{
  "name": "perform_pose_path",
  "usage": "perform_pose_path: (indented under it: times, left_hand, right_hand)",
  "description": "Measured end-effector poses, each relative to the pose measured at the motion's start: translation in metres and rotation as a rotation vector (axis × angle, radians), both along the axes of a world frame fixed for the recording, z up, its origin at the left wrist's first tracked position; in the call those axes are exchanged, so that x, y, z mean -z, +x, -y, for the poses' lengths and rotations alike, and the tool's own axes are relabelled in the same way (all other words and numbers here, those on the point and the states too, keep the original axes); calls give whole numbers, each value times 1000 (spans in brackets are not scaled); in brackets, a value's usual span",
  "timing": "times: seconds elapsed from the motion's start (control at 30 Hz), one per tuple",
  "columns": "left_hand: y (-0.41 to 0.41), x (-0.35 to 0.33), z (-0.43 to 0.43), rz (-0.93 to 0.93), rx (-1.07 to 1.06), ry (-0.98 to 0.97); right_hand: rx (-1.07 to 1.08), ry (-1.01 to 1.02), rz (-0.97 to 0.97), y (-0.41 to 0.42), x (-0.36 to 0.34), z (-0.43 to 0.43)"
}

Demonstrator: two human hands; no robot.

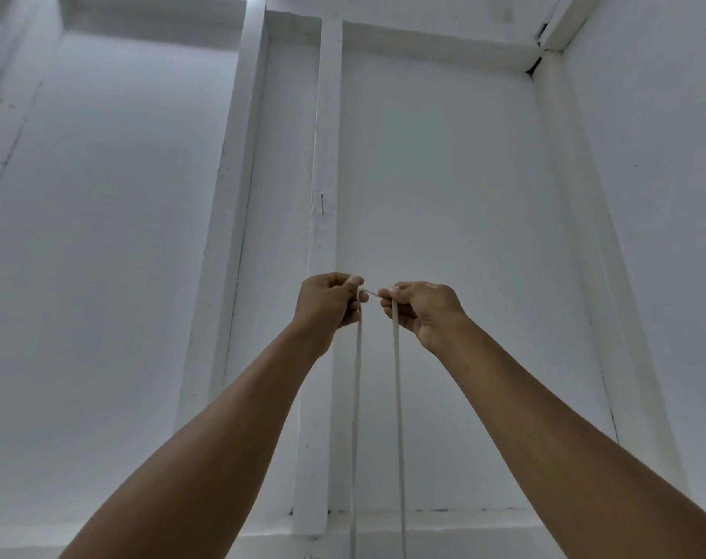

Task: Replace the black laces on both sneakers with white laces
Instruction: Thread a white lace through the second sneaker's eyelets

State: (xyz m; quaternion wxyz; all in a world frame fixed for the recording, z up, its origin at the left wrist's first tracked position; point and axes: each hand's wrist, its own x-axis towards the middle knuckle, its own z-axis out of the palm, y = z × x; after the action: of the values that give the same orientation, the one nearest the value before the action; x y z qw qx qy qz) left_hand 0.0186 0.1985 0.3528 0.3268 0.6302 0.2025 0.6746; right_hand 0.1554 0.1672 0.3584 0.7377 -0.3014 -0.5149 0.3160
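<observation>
White wall (101,236) behind. Left grip (330,305) and right grip (420,312) raised level, each pinching lace (398,397) end; strands hang straight down below them.

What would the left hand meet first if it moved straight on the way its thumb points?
Probably the right hand: the left hand, pinching the lace, points at it across a small gap, though depth is unclear.

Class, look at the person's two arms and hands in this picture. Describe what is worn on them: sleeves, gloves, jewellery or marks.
The left hand and the right hand are bare: no gloves or rings show. The left forearm and the right forearm are uncovered down to the frame's edge, with no sleeve, watch, bracelet or marking visible.
</observation>
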Motion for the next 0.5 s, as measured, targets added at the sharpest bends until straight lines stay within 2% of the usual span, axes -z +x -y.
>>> perform_pose_path:
  times: [0.1, 0.27, 0.5]
  left_hand:
    - [-1, -5, 2, 45, 28, -2]
    - [2, -10, 0, 33, -195, 28]
    - [4, -20, -2, 199, -156, 17]
  right_hand:
    - [-3, 3, -13, 1, -1, -1]
    - [-45, -7, -27, 2, -3, -1]
    - [-88, -11, 17, 3, -4, -1]
